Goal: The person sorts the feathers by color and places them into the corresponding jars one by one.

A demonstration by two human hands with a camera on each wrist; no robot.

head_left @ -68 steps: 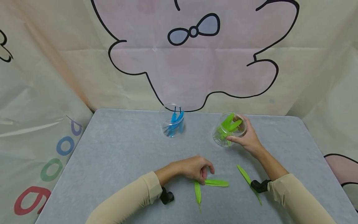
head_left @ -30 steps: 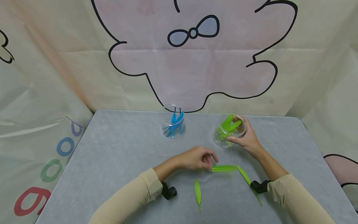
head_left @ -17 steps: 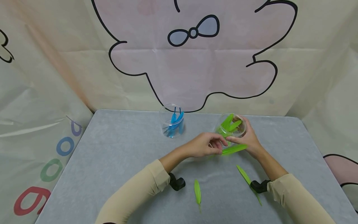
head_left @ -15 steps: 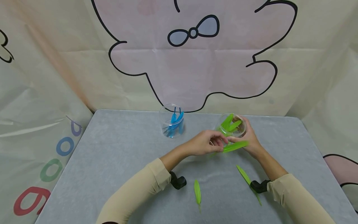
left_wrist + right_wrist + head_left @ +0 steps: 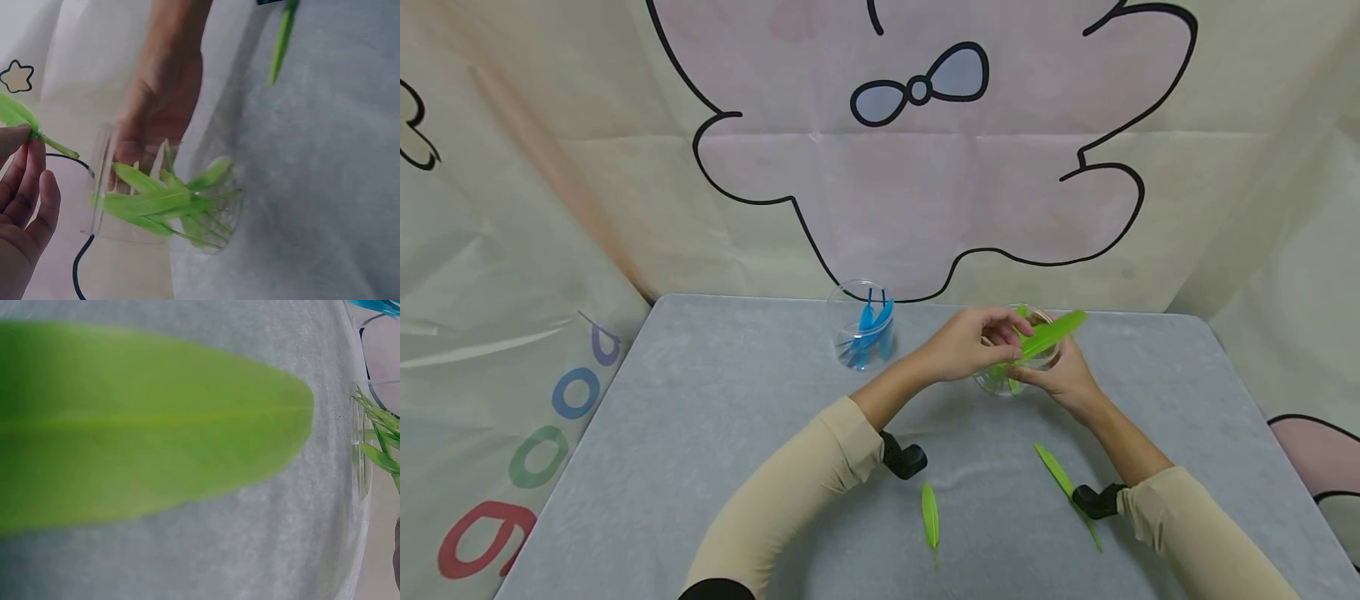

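Note:
My left hand (image 5: 973, 343) pinches a green feather (image 5: 1058, 330) between thumb and fingers, over the mouth of a clear jar (image 5: 992, 385). Around the far right side of that jar, my right hand (image 5: 1067, 377) grips it on the table. In the left wrist view, several green feathers (image 5: 153, 203) lie inside the jar, while the pinched feather (image 5: 17, 114) is outside, beside the rim with its quill toward the opening. A loose green feather (image 5: 930, 512) lies on the table at the front; another loose feather (image 5: 1054, 468) lies partly under the right wrist's camera.
A second clear jar (image 5: 842, 321) with several blue feathers (image 5: 868, 333) stands at the table's back edge, left of the green one. The grey tabletop (image 5: 715, 417) ends at a printed cloth backdrop (image 5: 925, 183).
My left hand has lifted a green feather from the table and carried it back and to the right, up over the jar. The right hand keeps its grip on the jar.

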